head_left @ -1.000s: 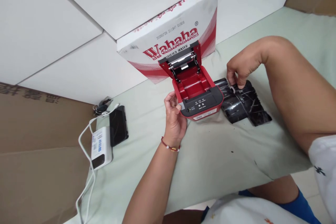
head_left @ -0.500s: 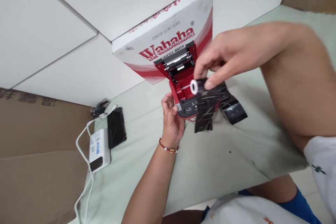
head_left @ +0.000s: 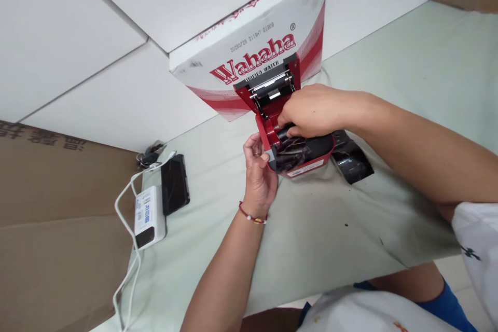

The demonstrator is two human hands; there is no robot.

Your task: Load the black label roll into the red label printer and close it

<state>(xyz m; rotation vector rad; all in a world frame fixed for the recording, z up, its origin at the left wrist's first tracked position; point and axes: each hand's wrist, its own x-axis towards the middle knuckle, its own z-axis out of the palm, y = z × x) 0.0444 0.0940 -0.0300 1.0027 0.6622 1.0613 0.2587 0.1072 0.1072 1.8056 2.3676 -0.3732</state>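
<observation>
A red and black label printer [head_left: 268, 138] stands on the cloth with its lid [head_left: 294, 73] raised. My left hand [head_left: 257, 174] grips its left side, thumb on the grey corner. Over the open compartment, my right hand [head_left: 313, 111] has its fingers closed on a roll of black ribbon [head_left: 285, 134], partly hidden by the fingers. The roll's loose, crinkled black film [head_left: 293, 151] drapes across the front panel. To the right of the printer lies another shiny black piece [head_left: 353, 161], partly behind the printer.
A white and red Wahaha water carton [head_left: 249, 52] leans behind the printer against white panels. On the left lie a black phone [head_left: 175, 184], a white power bank [head_left: 150, 215] with a white cable [head_left: 127, 218], and a dark bundle [head_left: 151, 155]. A brown cardboard box [head_left: 62, 218] borders the cloth.
My right hand has lowered the black ribbon roll into the printer's open compartment. The film that hung in front now lies over the panel. My left hand keeps its hold.
</observation>
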